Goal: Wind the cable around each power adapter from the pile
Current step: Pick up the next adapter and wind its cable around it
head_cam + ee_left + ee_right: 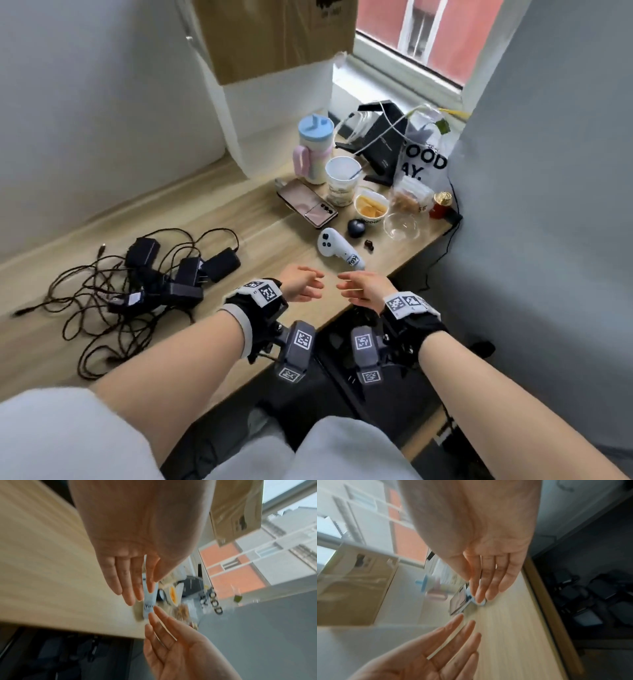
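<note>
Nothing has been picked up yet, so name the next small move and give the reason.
Probably reach the left hand over to the pile of adapters and lift one black adapter free. Both hands are open and hold nothing, the right hand facing the left above the desk edge, and the cables lie tangled and unwound on the left.

Head view high, angled down over desk [260, 236], wrist views close behind each palm, facing forward, sharing both sets of fingers [130, 588] and desk edge.
</note>
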`<state>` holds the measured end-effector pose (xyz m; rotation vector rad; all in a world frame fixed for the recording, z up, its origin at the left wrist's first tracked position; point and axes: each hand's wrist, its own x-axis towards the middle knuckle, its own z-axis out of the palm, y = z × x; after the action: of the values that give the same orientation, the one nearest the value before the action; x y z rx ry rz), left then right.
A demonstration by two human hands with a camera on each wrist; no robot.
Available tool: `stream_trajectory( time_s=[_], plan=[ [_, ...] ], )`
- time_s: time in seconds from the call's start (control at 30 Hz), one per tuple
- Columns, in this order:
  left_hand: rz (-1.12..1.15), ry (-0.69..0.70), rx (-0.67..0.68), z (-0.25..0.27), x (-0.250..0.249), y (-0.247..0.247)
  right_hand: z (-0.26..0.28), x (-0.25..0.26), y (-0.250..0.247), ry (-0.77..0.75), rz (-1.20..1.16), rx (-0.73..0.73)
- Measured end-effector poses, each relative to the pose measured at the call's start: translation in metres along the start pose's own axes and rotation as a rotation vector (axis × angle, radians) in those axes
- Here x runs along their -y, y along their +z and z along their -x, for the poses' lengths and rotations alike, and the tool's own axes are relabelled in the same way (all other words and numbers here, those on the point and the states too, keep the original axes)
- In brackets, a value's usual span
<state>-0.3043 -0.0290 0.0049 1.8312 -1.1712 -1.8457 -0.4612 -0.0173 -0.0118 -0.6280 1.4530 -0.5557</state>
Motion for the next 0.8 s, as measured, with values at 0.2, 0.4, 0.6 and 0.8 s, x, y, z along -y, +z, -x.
stream_trajectory(
  time_s=[0.2, 0.4, 0.6, 0.8],
  plan=[
    [0.13, -0.012, -0.218, 0.032, 0.039, -0.109, -0.019, 0.034, 0.112, 0.009, 0.167, 0.157],
    [0.296, -0.18, -0.311, 0.057, 0.094, -0.205, -0.042, 0.044, 0.213, 0.038, 0.291, 0.254],
    [0.378, -0.29, -0.438, 0.063, 0.141, -0.261, -0.072, 0.027, 0.275, -0.031, 0.528, 0.212],
    [0.441, -0.357, -0.43, 0.062, 0.159, -0.275, -0.092, 0.015, 0.296, -0.305, 1.078, 0.263]
  ],
)
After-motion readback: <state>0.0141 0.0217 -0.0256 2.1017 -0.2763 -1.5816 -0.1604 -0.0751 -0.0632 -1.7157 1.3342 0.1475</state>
